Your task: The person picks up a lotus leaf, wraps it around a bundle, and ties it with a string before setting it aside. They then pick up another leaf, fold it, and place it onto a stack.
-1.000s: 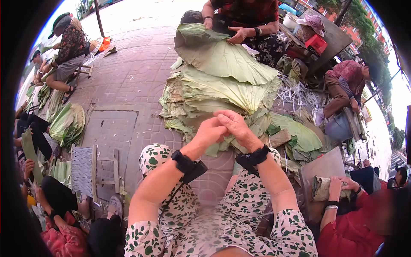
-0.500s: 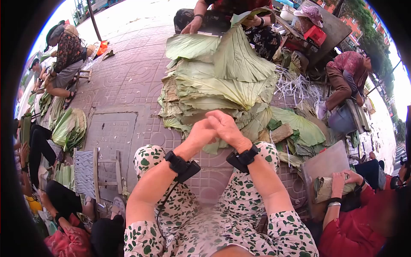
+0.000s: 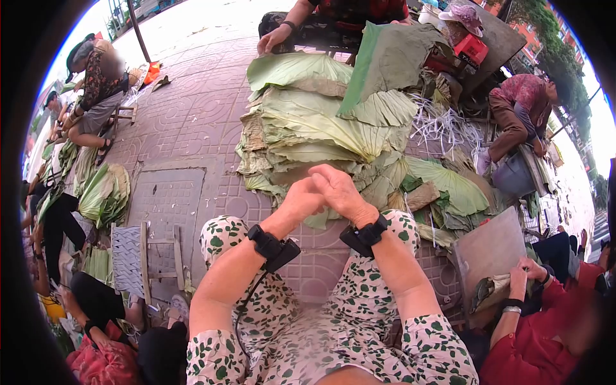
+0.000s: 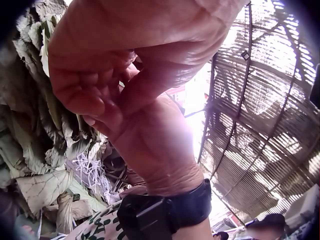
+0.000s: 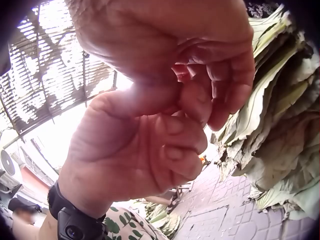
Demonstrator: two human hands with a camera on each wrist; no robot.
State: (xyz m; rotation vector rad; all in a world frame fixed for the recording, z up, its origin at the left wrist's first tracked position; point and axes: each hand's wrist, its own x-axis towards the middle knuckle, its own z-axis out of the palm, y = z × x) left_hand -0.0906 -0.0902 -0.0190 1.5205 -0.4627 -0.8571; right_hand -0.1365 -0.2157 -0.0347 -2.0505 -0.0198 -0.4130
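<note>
In the head view my left hand (image 3: 300,200) and right hand (image 3: 341,192) rest together above my knees, the right one overlapping the left. Both wrist views show loosely curled fingers touching those of the other hand. No object shows in either hand. Just beyond them lies a stack of large, pale green dried leaves (image 3: 321,125) on the paving. Across the stack, a seated person (image 3: 362,25) has a big leaf (image 3: 401,61) raised at its right side, green edge upward; that person's left hand is mostly hidden behind it.
Loose leaves (image 3: 455,192) and white strips (image 3: 443,131) lie right of the stack. A low woven stool (image 3: 128,260) stands at my left. To my right a person in red (image 3: 539,327) works beside a tilted board (image 3: 491,247). Other seated people (image 3: 102,83) are further off.
The person opposite has swung the big leaf from the middle of the stack toward the right. My joined hands moved slightly left at first, then stayed still.
</note>
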